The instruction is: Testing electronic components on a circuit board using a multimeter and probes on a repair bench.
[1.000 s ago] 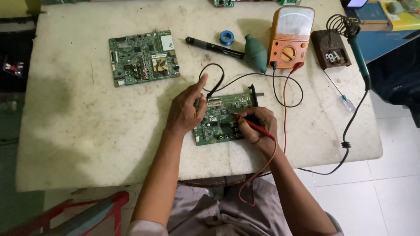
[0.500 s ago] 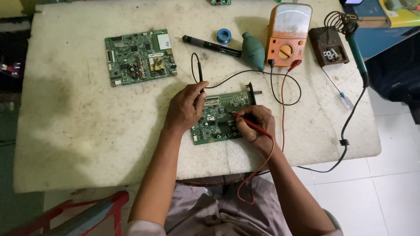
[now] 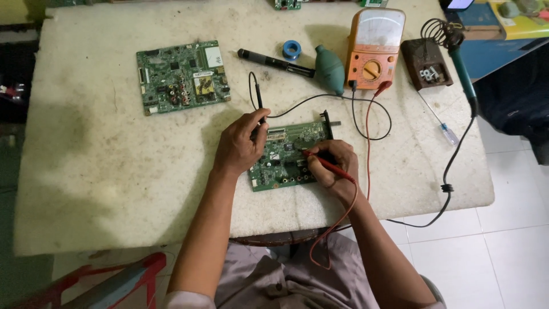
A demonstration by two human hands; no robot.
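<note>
Probing step: left hand (image 3: 240,147) pinches black probe (image 3: 258,97), right hand (image 3: 331,166) grips red probe (image 3: 323,162) w/ tip on board (image 3: 283,157) between hands. Next, I'd judge: steady contact, read meter (image 3: 374,48) beyond right hand.

The left hand (image 3: 240,146) has shifted its grip on the black probe (image 3: 258,97). A second ago the probe lay low between the fingers, its tip aimed at the near circuit board (image 3: 289,154), with the black lead (image 3: 303,102) looped close above the hand. Now the probe stands up out of the hand and points toward the far side of the desk (image 3: 103,171), and its lead trails off to the right. The hand itself has drawn slightly left along the board's left edge.
</note>
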